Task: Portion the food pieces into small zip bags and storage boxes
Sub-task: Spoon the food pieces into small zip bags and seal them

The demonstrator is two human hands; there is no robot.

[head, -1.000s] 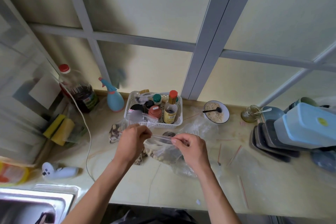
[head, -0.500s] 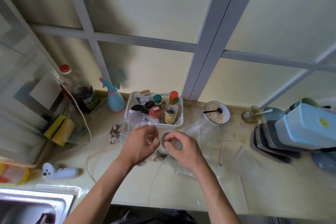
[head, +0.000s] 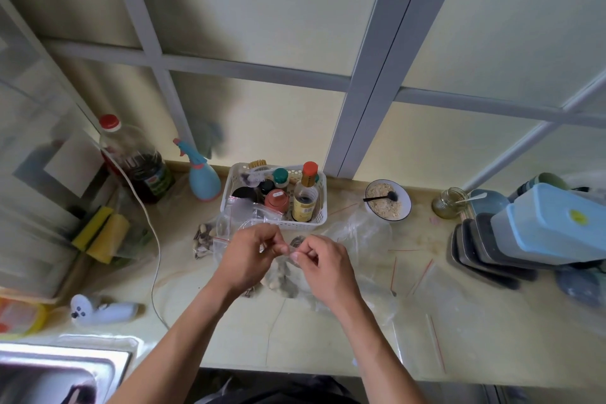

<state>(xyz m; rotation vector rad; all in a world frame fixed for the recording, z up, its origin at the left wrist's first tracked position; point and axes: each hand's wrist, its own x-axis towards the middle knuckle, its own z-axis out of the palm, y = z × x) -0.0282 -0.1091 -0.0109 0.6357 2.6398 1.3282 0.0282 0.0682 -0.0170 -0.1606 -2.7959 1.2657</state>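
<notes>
Whereas 1 s ago both hands held the zip bag's top stretched wide betw. them, the left hand [head: 250, 256] and right hand [head: 323, 264] now sit nearly touching, fingers [head: 303, 254] curled narrow, pinching the top edge of the small zip bag [head: 284, 275]. Judgement: seal being pressed shut, so one portion approx. done. Bag hangs directly below the fingertips, food pieces [head: 278, 282] inside, under both palms; bottom appears to rest on the counter [head: 328, 338]. More loose bags [head: 436, 289] lie right of the right hand.
</notes>
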